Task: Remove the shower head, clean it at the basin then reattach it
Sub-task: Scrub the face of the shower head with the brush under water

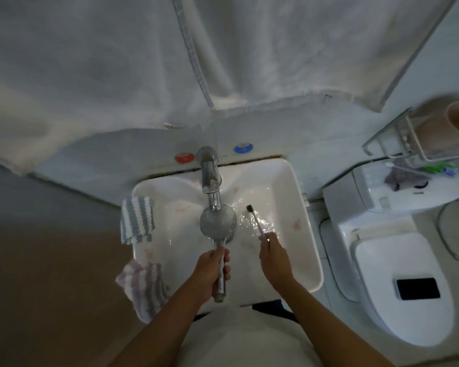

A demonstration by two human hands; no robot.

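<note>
The chrome shower head (217, 223) is over the white basin (306, 234), its round face turned up right under the spout of the tap (210, 178). My left hand (212, 271) grips its handle near the lower end. My right hand (272, 254) pinches the end of a toothbrush (255, 219), whose dark bristles point away from me, just right of the shower head and apart from it. Water glistens on the basin floor around the brush.
A blue-striped cloth (138, 219) hangs over the basin's left rim and a purple-striped one (141, 287) over its front left corner. White towels (117, 62) hang above. To the right stands a toilet (397, 274) with a phone (417, 288) on its lid.
</note>
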